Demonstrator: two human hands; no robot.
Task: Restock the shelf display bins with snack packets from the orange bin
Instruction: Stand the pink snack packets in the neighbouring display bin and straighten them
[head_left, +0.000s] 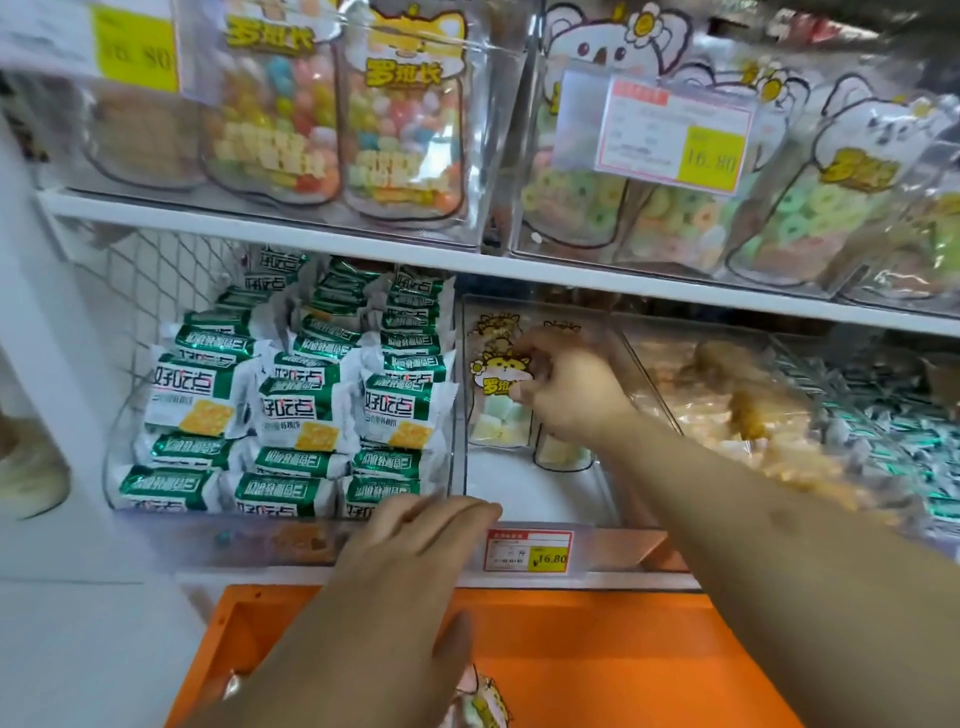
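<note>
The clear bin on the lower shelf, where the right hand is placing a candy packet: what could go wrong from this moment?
1. The right hand holds the candy packet upright in the clear bin; the bare floor in front may let it slide or tip forward.
2. The left hand rests by the bin's front edge, near the price tag, and might knock it.
3. The cracker packs are piled high beside it and might spill over.

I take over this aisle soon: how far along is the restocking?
Done: a few cartoon-cat candy pouches stand in the clear plastic middle bin. In hand: the right hand grips one there; the left hand rests on the shelf edge. Left: another pouch lies in the orange bin, and the clear bin's front is bare.
</note>
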